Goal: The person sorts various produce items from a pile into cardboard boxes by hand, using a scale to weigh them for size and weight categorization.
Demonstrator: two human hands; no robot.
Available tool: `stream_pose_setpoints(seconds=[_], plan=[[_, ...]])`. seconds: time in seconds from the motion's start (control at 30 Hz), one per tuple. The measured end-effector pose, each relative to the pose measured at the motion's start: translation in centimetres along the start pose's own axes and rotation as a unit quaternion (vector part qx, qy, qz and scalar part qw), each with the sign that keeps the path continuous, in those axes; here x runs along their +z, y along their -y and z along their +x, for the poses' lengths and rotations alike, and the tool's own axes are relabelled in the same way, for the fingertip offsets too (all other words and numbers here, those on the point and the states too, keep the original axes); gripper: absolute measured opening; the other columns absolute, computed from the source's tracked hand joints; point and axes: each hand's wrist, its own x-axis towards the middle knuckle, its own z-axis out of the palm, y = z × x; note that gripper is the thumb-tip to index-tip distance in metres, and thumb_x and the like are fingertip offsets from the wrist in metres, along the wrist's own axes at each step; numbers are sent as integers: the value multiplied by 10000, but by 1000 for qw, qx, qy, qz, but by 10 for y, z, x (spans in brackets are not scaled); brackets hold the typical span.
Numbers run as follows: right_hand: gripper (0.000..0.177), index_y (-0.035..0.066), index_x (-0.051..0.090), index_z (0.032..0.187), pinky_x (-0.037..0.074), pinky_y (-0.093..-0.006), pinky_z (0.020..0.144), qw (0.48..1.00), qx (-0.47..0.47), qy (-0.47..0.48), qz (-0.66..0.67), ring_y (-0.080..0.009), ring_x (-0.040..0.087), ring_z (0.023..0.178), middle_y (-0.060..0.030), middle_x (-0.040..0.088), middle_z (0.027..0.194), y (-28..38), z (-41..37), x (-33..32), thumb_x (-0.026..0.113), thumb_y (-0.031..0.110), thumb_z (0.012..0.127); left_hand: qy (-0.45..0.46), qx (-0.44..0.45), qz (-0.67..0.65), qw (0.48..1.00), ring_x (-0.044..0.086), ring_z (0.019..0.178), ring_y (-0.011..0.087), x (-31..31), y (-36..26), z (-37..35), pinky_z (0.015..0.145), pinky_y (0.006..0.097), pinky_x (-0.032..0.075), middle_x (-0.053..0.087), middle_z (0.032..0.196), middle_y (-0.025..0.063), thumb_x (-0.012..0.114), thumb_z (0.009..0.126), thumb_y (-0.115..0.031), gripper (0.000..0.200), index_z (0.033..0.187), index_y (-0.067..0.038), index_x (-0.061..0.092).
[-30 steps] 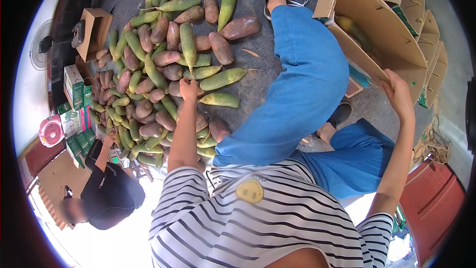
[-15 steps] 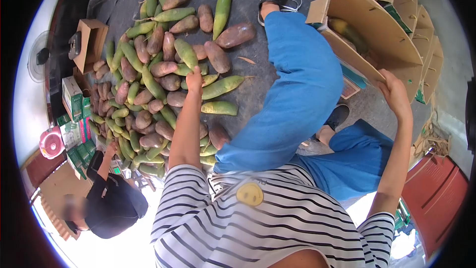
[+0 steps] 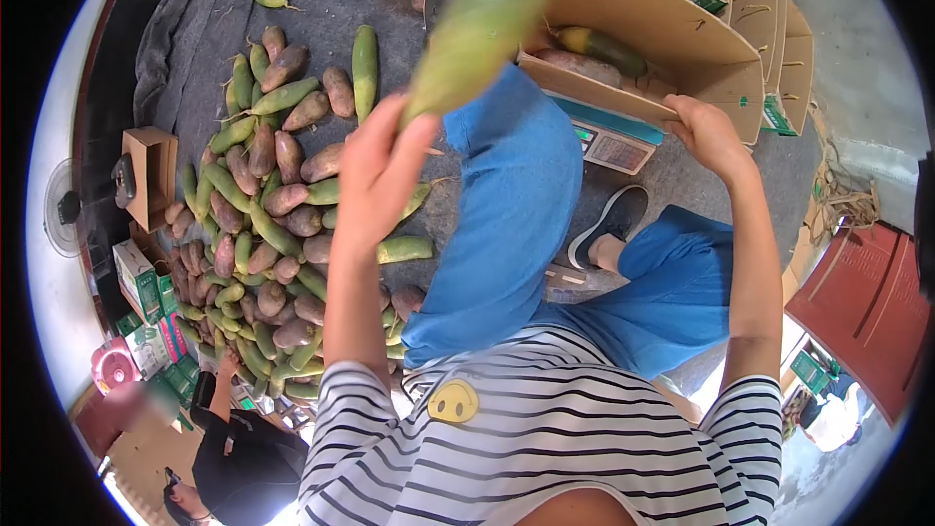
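Note:
My left hand grips the lower end of a long green radish, raised above the floor and blurred by motion. Its upper end reaches near the left side of an open cardboard box. The fingers of my right hand are closed on the box's near edge. Inside the box lie a dark green radish and a reddish one. Under the box is a scale with a lit green display. A large pile of green and reddish-brown radishes spreads over the floor at the left.
More open cardboard boxes stand at the upper right. A co-worker in black reaches toward the pile at the lower left. A small box, a fan and a red panel are at the sides.
My left hand has lifted the green radish off the pile and moved it up and right toward the box. The view has shifted, showing more of the box's inside and the scale.

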Motion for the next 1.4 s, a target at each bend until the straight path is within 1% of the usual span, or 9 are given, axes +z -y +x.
stream_pose_setpoints(seconds=[0.1, 0.2, 0.3, 0.37, 0.43, 0.63, 0.87, 1.07, 1.4], plan=[[181, 40, 533, 965, 449, -453, 742, 1000, 4, 17, -4, -380, 561, 890, -174, 593, 906, -1, -1, 2, 590, 88, 800, -15, 173, 75, 982, 491, 668, 57, 40, -18, 45, 618, 224, 421, 629, 861, 45, 580, 902, -215, 326, 1120, 24, 543], [179, 39, 535, 958, 451, -450, 744, 1000, -9, 0, 3, -379, 563, 890, -175, 597, 907, -1, -2, 2, 593, 87, 795, -83, 184, 170, 965, 527, 680, 92, 47, -35, 52, 625, 245, 442, 645, 909, 80, 582, 895, -206, 320, 1125, 13, 542], [226, 24, 547, 1002, 447, -437, 771, 1000, -7, 20, 9, -398, 550, 908, -196, 585, 950, -5, -1, 1, 601, 83, 791, -93, 82, 134, 983, 577, 695, 168, 41, 12, 38, 636, 288, 465, 643, 941, 111, 594, 882, -215, 324, 1128, -10, 549], [225, 26, 550, 1001, 448, -426, 773, 1000, -30, -7, 6, -397, 548, 916, -197, 589, 948, -7, -2, 0, 604, 87, 791, -79, 56, 207, 974, 595, 806, 342, 33, 67, 14, 697, 414, 475, 600, 934, 175, 584, 859, -248, 298, 1041, -15, 550], [224, 30, 544, 1015, 441, -422, 755, 999, -35, 9, -4, -404, 543, 911, -205, 588, 949, -13, 1, 6, 592, 90, 805, -9, -57, 350, 935, 596, 836, 361, 28, 134, -35, 691, 438, 486, 588, 940, 184, 572, 850, -225, 273, 1031, -27, 524], [228, 21, 528, 1036, 439, -408, 751, 999, 14, 37, 14, -408, 544, 910, -213, 581, 940, 6, 2, -2, 580, 79, 822, 197, -349, 414, 818, 588, 926, 370, 14, 256, -182, 768, 468, 492, 548, 1076, 197, 637, 791, -235, 340, 1037, -31, 521], [245, 24, 536, 1067, 441, -404, 764, 999, 12, 16, 31, -393, 558, 913, -205, 590, 967, 1, 3, 5, 574, 72, 829, 84, -268, 456, 844, 546, 1019, 315, 0, 297, -197, 816, 432, 478, 552, 1086, 140, 664, 745, -186, 366, 1066, -56, 545], [244, 31, 539, 1063, 441, -405, 760, 999, 24, 26, 38, -386, 560, 903, -199, 586, 958, 5, 5, 3, 574, 74, 825, 209, -60, 564, 797, 455, 1155, 286, 20, 340, -189, 927, 454, 390, 525, 1165, 87, 641, 714, -109, 504, 1198, -104, 500], [265, 41, 548, 1068, 448, -393, 780, 999, 19, 20, 27, -367, 559, 930, -178, 588, 983, -2, 4, 3, 591, 85, 810, 236, -193, 528, 793, 511, 1054, 279, 27, 346, -151, 840, 449, 417, 546, 1075, 87, 701, 638, -96, 490, 1085, -110, 502]])
